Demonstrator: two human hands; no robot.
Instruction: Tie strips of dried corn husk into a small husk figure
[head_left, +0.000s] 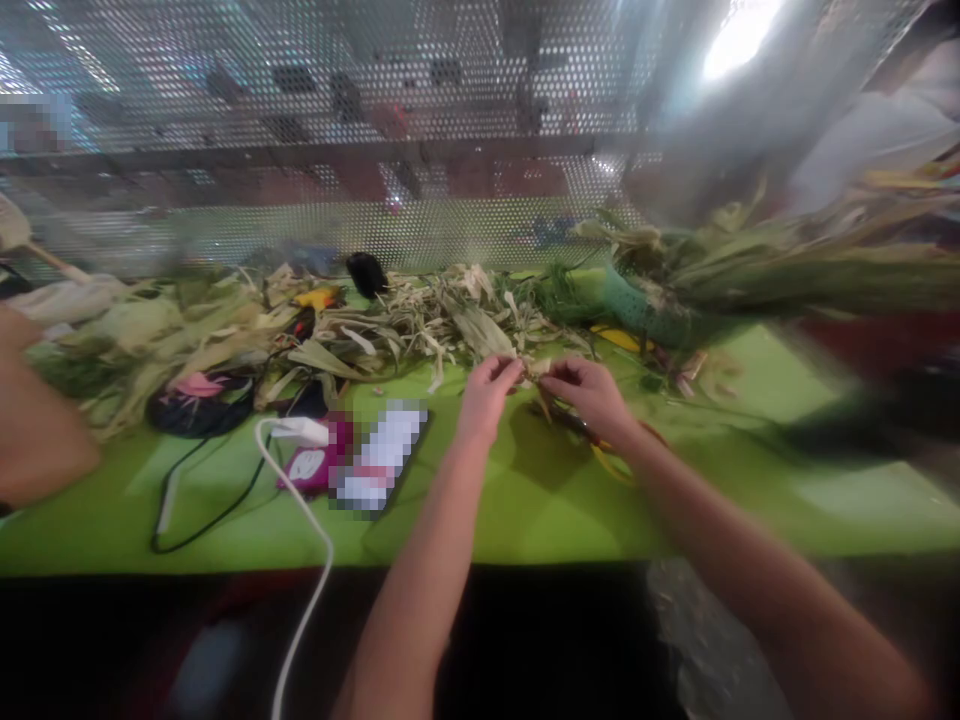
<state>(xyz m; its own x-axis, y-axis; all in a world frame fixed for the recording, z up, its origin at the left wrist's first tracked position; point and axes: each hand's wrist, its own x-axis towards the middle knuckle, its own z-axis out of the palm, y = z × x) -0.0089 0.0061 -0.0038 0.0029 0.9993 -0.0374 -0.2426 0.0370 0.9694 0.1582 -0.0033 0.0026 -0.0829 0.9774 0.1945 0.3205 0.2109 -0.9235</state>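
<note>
My left hand (489, 392) and my right hand (592, 394) meet over the green table (540, 500), both with fingers pinched on a strip of dried corn husk (531, 372) stretched between them. Just beyond my fingers lies a long heap of loose corn husks (420, 325). Under my right wrist lie scissors with yellow handles (604, 450), not held.
A phone (382, 455), a magenta pouch (311, 465), a white cable (300, 560) and a black cord (202, 500) lie left of my arms. Another person's arm (37, 430) shows at the far left. A large husk bundle (787, 270) lies at right. A perforated metal wall (375, 120) stands behind.
</note>
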